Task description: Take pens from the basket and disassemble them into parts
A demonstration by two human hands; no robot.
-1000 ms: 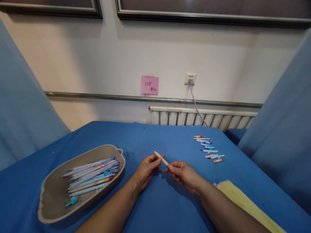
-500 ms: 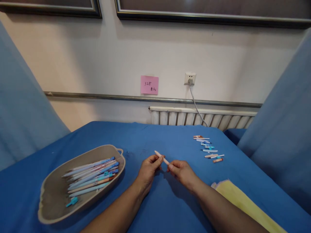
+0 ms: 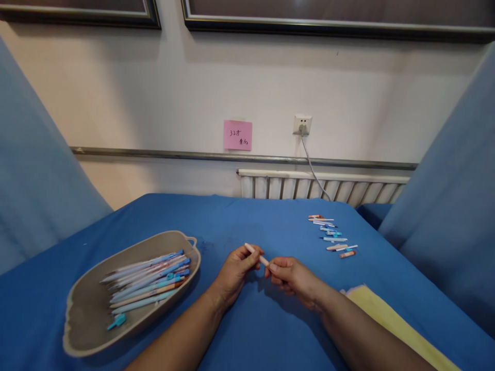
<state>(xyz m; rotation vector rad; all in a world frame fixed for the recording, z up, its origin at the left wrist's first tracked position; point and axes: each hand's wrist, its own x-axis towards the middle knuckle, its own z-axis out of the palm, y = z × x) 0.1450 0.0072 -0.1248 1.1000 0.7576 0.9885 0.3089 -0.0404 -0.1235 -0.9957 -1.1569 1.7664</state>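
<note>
A pale pinkish pen [image 3: 250,248] is held above the middle of the blue-covered table, its tapered tip pointing away to the upper left. My left hand [image 3: 240,265] pinches its barrel between thumb and fingers. At the near end of the same pen, the fingertips of my right hand [image 3: 286,274] are closed; they hide that end, and I cannot tell whether a separate part sits there. To the left, a grey-brown basket [image 3: 83,330] carries several pens [image 3: 149,283] in blue, white and orange, plus a loose turquoise piece [image 3: 117,321].
Several loose pen parts [image 3: 334,239] lie in a row at the right back of the blue cloth [image 3: 232,221]. A yellow cloth [image 3: 381,314] is by my right forearm. Behind the table are a radiator [image 3: 286,188] and a plugged-in cable [image 3: 309,162]; blue curtains [image 3: 444,196] hang at both sides.
The pen has turned slightly and its tip sits a little lower. My left thumb has shifted along the barrel, and my right hand has rolled a bit at the near end.
</note>
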